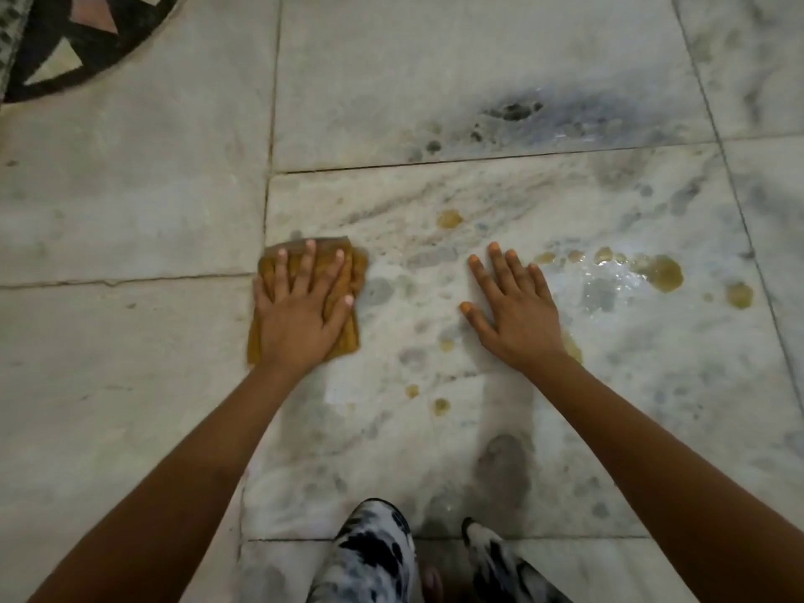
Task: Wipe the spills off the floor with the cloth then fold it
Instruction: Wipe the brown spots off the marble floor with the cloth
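A mustard-yellow cloth (354,272) lies bunched on the marble floor (130,202), left of centre. My left hand (300,306) presses flat on top of it, fingers spread. My right hand (515,306) rests flat on the bare floor, fingers apart, holding nothing. Brownish spills dot the tile: a large puddle (659,272) with a wet sheen to the right of my right hand, one drop (449,218) above the hands, a blotch (739,294) further right, and small drops (440,406) nearer my knees.
A dark patterned rug (65,41) curves into the top left corner. My knees in black-and-white patterned trousers (374,559) are at the bottom edge. A dark grey stain (513,110) marks the tile further away.
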